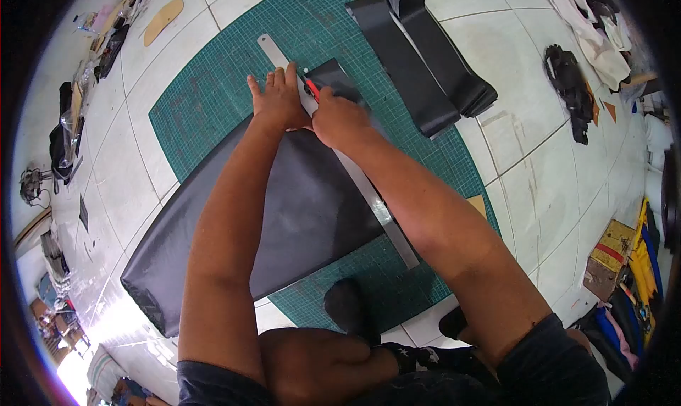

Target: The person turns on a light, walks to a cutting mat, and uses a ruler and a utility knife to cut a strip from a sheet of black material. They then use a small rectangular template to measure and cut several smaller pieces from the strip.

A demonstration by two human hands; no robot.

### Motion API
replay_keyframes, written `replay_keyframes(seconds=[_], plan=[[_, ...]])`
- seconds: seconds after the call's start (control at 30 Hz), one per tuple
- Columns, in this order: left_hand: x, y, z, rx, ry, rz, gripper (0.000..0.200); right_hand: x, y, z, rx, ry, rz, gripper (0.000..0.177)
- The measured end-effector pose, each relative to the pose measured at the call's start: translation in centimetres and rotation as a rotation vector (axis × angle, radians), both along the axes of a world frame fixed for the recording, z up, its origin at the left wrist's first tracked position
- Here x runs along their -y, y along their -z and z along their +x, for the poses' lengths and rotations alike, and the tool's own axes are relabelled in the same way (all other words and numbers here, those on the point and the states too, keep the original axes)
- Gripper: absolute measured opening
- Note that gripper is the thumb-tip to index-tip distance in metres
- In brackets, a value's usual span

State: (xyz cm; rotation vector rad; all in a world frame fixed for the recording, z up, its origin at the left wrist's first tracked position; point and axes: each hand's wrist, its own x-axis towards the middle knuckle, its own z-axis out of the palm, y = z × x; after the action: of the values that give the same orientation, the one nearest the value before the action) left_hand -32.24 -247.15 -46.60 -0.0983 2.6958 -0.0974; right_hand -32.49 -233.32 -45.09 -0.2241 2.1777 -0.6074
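My left hand [279, 102] presses down on a long steel ruler [365, 186], its fingers stretched out towards the ruler's far end. The ruler lies across a wide sheet of black material [312, 193]. In my right hand [339, 120] is a red utility knife [312, 89], held beside the ruler's right edge near the far edge of the sheet. A narrow part of the black material [337, 80] shows to the right of the ruler. Where the blade meets the material is too small to make out. Beneath everything is a green cutting mat [206, 101].
Folded black strips [418, 58] lie on the mat's far right edge and the tiles. A tan piece [477, 206] is by my right forearm. A dark bundle [569, 87] and a worn box [610, 257] are at the right, a tan oval piece [164, 21] at the far left.
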Motion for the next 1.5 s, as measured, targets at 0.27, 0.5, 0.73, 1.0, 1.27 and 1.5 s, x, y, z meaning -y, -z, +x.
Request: replay_keyframes(seconds=[0.27,0.5,0.73,1.0,1.27,1.5], plan=[[-0.2,-0.5,-0.5,0.031,0.067,-0.022,0.127,0.4,-0.5,-0.5,0.014,-0.008,-0.021,0.041],[0.1,0.8,-0.6,0.008,0.103,-0.094,0.116,2.6,4.2,2.6,-0.843,0.115,0.074,0.042],[-0.6,-0.9,-0.3,0.045,0.097,-0.065,0.13,-2.5,2.5,2.7,-0.228,-0.163,0.003,0.039],[-0.6,-0.4,-0.2,0.026,0.077,-0.056,0.128,-10.7,3.5,11.5,-0.07,-0.17,-0.079,0.036],[-0.3,-0.6,-0.3,0.049,0.098,-0.028,0.125,-20.3,1.1,25.3,-0.175,0.017,-0.079,0.043],[-0.1,0.1,-0.3,0.038,0.066,0.013,0.132,-22.0,-5.9,26.3,0.008,-0.07,0.227,0.038]])
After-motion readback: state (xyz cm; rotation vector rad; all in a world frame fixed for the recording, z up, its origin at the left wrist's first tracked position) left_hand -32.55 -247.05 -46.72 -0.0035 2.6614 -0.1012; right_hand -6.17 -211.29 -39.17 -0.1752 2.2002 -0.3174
